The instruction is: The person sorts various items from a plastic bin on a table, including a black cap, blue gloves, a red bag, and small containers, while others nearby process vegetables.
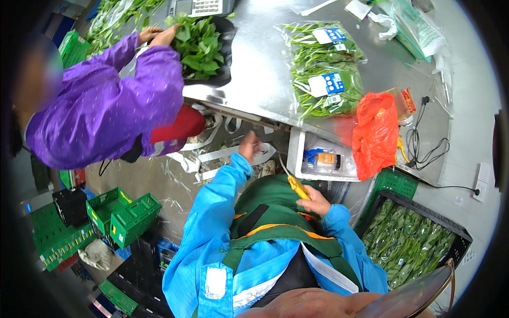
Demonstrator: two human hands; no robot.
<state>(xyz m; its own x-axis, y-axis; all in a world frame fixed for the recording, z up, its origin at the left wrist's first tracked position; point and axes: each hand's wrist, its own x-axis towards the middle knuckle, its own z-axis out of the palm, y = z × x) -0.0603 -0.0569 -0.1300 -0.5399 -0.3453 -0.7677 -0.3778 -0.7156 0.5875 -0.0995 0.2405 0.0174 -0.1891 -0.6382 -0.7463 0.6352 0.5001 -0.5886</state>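
My right hand [314, 200] is closed around the handle of a yellow-handled tool [297, 187], whose thin metal end points up and to the left above my green apron. Slightly blurred, my left hand [249, 147] is in the air below the steel table's edge, fingers apart, with no held thing visible. Behind it white strips [222, 155] lie on the floor. Beside the tool's tip is a white foam box [296, 155] with small items inside. Clear bags of leafy greens [326, 71], bearing labels, lie on the steel table [258, 51].
A co-worker in a purple jacket [119, 103] handles greens in a black tray [226, 47] at left. A red plastic bag [375, 135] hangs over the table's edge. To my right stands a black crate [457, 234] of bagged greens; green crates [135, 220] stand at left.
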